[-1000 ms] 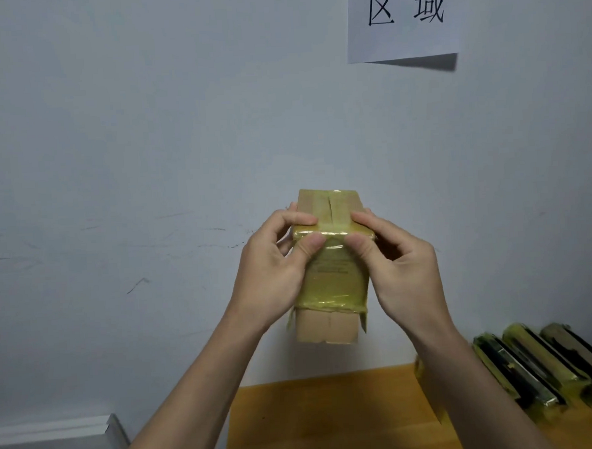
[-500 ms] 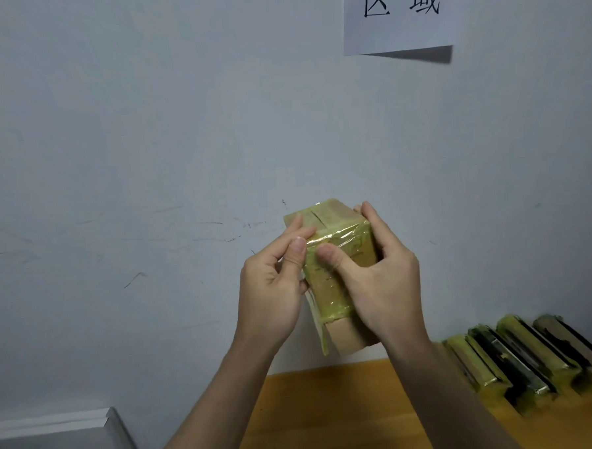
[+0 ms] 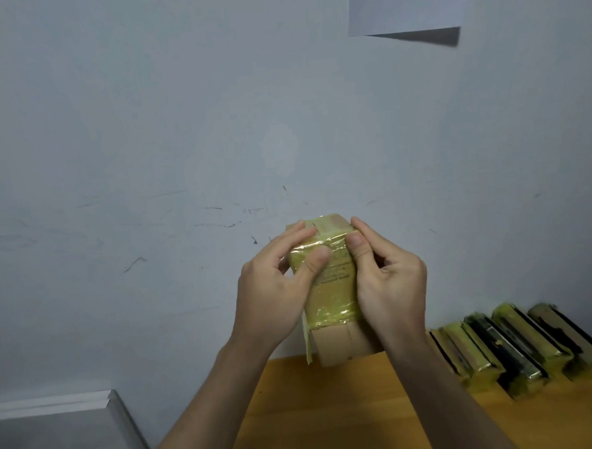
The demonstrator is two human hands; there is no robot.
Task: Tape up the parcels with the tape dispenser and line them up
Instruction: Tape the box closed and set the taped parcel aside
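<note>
Small cardboard parcel (image 3: 329, 291), wrapped round the middle in glossy yellowish tape, loose tape end hanging at its left edge, held upright in the air. Row of taped parcels (image 3: 520, 346) leaning together against the wall.

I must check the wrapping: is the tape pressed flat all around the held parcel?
No. A loose tape flap hangs off the parcel at its lower left edge; the back is hidden.

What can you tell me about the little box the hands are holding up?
The box is small brown cardboard, wrapped round its middle in shiny yellowish tape, with a loose tape end hanging at its lower left. It is held upright in the air above the wooden table, before the wall. The left hand and right hand grip its sides, thumbs pressing the tape.
</note>
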